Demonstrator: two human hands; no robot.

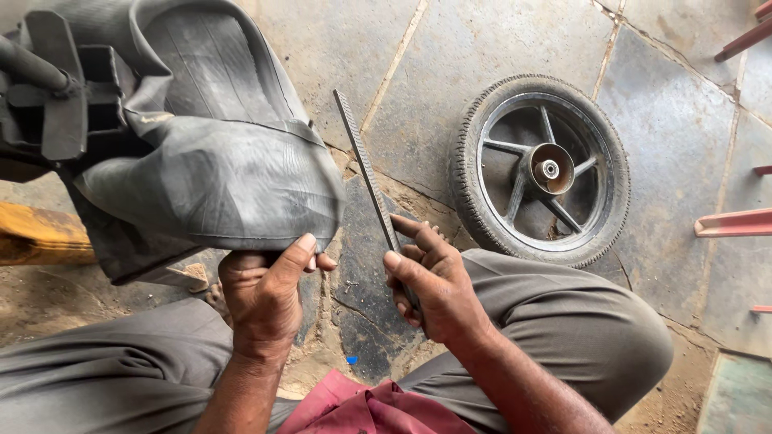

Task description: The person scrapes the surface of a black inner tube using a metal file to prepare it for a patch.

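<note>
Centrally, at about seven o'clock from the frame's middle, a fold of the black rubber inner tube (217,185) is pinched by the left hand (265,293), the thumb laid over the lower edge and the fingers curled shut beneath it. The tube is draped from ten o'clock, where its upper part is hung over a dark metal clamp (56,88). Just beside it, at six o'clock, a long flat rasp file (366,165) is gripped at its lower end by the right hand (430,289), closed round the handle with the forefinger stretched along the blade; the file's tip is pointed toward twelve o'clock. The two are near but not seen touching.

The tube is judged soft, limp and light, likely to slip and sag unless pinched firmly at the fold. The file is judged stiff and rough, best held at its plain end.

A spoked wheel with tyre (540,170) is laid flat on the stone floor (667,120) at two o'clock.
</note>
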